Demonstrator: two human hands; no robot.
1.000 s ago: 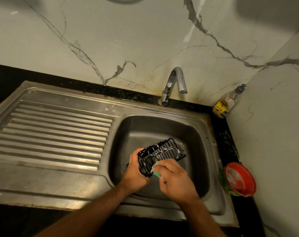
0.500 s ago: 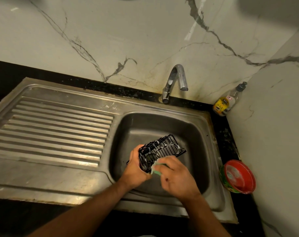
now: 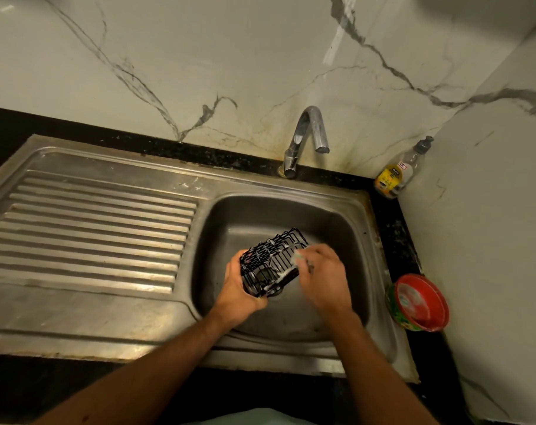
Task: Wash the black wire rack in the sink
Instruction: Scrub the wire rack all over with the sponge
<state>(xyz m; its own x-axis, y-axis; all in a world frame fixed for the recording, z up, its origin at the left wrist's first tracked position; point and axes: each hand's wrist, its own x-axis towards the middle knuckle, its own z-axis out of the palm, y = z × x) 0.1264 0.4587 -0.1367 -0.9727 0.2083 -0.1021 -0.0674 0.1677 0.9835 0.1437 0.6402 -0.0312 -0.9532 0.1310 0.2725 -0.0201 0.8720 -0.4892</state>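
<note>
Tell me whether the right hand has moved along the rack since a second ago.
Yes. The right hand with its sponge has slid from the black wire rack's near edge to its far right side, toward the tap.

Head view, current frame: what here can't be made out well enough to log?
- Scrubber: mostly covered by the right hand, which is blurred; its shape is unclear.
- Left hand: its fingers lie behind the black wire rack.
- Soap bottle: label text too small to read.
- Sink drain: largely hidden behind the rack.
- Red tub: contents unclear.
</note>
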